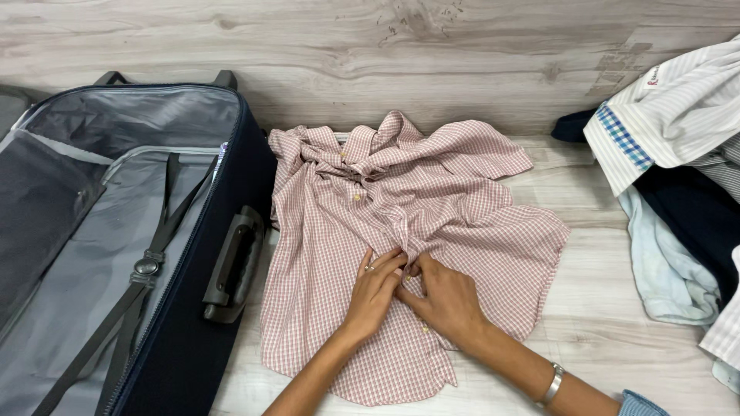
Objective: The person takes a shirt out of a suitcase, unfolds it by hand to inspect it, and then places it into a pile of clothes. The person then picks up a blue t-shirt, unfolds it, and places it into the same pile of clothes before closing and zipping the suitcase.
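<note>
Head view: both hands, left hand (375, 289) and right hand (445, 300), pinch the button placket of the pink checked shirt (347, 223), which lies spread front-up on the tabletop (601, 323), keeping buttons reachable.

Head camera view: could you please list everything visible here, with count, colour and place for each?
Checked shirt: one, pink and white, spread front-up on the floor in the middle, collar toward the wall.
Suitcase: one, dark navy with grey lining and crossed straps, lying open on the left, beside the shirt.
Pile of clothes: one heap, white striped, pale blue and navy pieces, on the right.
Floor: pale wood-look boards under everything.
Wall: pale wood-look panel along the top.
Bracelet: one, silver, on the right wrist.
Left hand: on the shirt front, fingers at the button strip.
Right hand: next to it, fingers pinching the same strip.
</note>
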